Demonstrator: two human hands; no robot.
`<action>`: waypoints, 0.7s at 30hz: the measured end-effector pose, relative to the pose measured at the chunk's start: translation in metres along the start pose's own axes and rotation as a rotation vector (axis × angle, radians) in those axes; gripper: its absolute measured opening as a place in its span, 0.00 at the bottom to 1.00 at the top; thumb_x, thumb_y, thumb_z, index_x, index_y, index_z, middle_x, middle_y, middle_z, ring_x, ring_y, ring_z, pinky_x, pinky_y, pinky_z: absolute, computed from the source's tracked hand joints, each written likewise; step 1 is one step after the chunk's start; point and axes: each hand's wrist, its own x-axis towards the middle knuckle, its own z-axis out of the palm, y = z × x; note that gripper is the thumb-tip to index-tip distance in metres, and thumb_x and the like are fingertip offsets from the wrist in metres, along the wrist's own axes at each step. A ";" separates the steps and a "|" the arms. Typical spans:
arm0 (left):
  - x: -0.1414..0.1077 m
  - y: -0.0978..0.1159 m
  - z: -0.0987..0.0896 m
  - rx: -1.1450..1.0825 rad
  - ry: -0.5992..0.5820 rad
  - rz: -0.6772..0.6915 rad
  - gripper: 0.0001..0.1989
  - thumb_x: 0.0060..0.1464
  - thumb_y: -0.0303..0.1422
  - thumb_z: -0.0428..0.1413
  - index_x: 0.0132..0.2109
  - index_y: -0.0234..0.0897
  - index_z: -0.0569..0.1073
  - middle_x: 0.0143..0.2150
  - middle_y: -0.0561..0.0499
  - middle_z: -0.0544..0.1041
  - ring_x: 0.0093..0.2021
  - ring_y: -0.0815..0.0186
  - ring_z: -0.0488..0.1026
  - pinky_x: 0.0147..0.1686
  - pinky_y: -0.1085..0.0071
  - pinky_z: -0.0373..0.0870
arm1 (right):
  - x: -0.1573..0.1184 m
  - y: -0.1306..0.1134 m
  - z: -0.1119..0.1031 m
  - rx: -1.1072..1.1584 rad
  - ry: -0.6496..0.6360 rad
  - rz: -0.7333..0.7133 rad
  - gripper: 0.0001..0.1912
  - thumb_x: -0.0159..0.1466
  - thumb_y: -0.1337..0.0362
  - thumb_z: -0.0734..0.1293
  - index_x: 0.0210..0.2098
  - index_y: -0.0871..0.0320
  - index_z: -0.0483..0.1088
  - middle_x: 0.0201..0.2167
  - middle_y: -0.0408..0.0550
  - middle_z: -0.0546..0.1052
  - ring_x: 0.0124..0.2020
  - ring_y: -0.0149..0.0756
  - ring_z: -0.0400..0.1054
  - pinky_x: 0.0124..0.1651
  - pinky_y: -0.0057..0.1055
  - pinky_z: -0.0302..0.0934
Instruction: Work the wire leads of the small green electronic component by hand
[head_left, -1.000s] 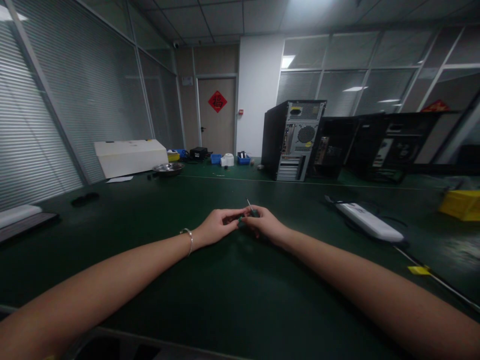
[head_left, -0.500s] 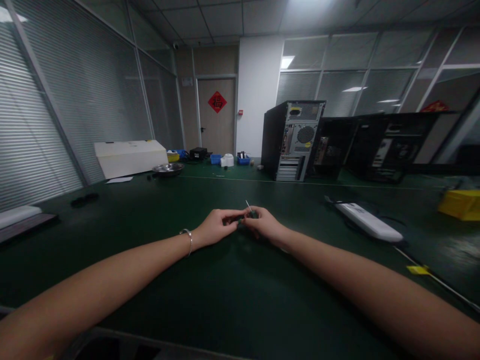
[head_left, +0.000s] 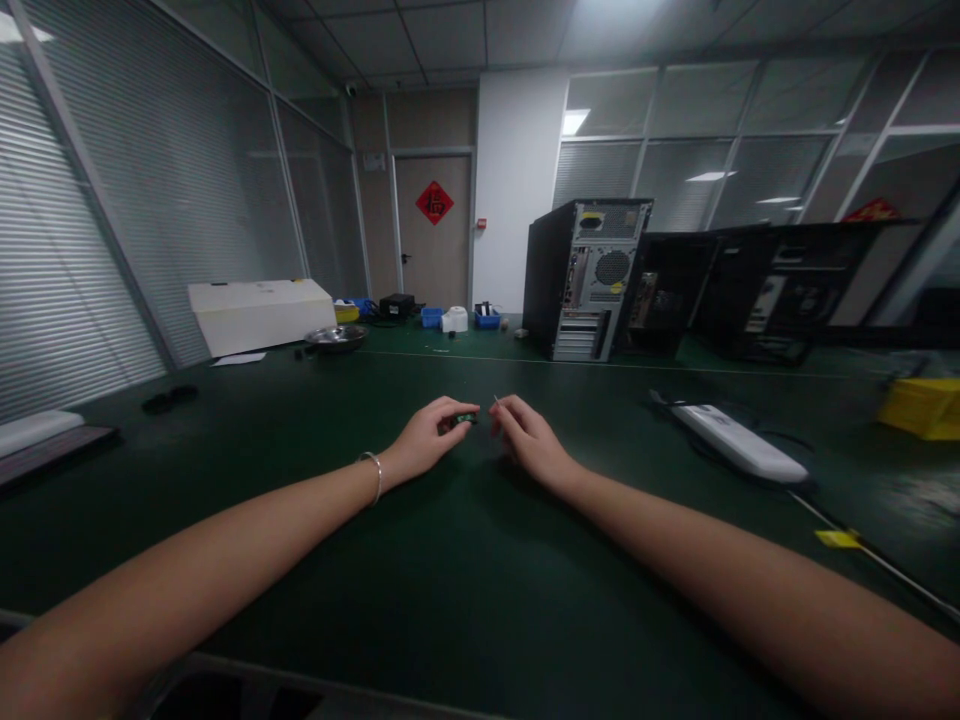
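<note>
My left hand (head_left: 431, 434), with a silver bracelet (head_left: 373, 476) at the wrist, pinches a small green piece that looks like a circuit board (head_left: 466, 418) between thumb and fingers. Close by on the right, my right hand (head_left: 526, 436) has its fingertips together around a thin pale stick-like piece (head_left: 496, 401), of which only the tip shows. The two hands are a small gap apart over the dark green table (head_left: 450, 580). What kind of piece the right hand grips is too small to make out.
A white power strip (head_left: 739, 442) with its cable lies to the right, near a yellow bin (head_left: 921, 408). Computer towers (head_left: 589, 280) stand at the back right. A metal bowl (head_left: 336, 339), a white box (head_left: 262, 316) and small blue trays (head_left: 487, 318) sit along the far side.
The hands have drawn apart from touching. The green board now shows in my left hand alone, and the thin pale piece has stayed with my right hand, its visible part shorter.
</note>
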 end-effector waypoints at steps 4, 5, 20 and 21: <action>0.001 -0.004 0.000 -0.090 -0.014 -0.019 0.14 0.56 0.34 0.51 0.48 0.37 0.71 0.42 0.47 0.74 0.38 0.64 0.70 0.38 0.69 0.67 | -0.003 -0.003 -0.004 -0.375 -0.009 -0.152 0.11 0.65 0.59 0.57 0.36 0.56 0.67 0.32 0.44 0.71 0.33 0.32 0.64 0.36 0.28 0.58; 0.001 -0.004 0.001 -0.111 -0.010 -0.020 0.14 0.56 0.33 0.51 0.48 0.37 0.71 0.42 0.47 0.74 0.40 0.63 0.70 0.39 0.68 0.67 | -0.003 -0.004 -0.004 -0.439 -0.018 -0.169 0.10 0.65 0.60 0.57 0.37 0.56 0.68 0.33 0.45 0.72 0.35 0.33 0.64 0.38 0.29 0.58; 0.000 0.004 -0.001 -0.210 -0.063 -0.004 0.10 0.54 0.30 0.54 0.44 0.36 0.73 0.43 0.47 0.75 0.44 0.62 0.71 0.46 0.65 0.67 | -0.006 -0.012 -0.004 -0.653 -0.066 -0.184 0.12 0.65 0.60 0.57 0.36 0.54 0.71 0.34 0.45 0.74 0.35 0.34 0.66 0.35 0.28 0.55; 0.000 0.004 -0.001 -0.213 -0.066 -0.006 0.10 0.54 0.30 0.54 0.44 0.36 0.73 0.43 0.47 0.75 0.44 0.62 0.71 0.45 0.65 0.67 | -0.006 -0.012 -0.004 -0.654 -0.068 -0.185 0.12 0.65 0.60 0.57 0.36 0.54 0.71 0.33 0.45 0.73 0.35 0.34 0.66 0.35 0.28 0.55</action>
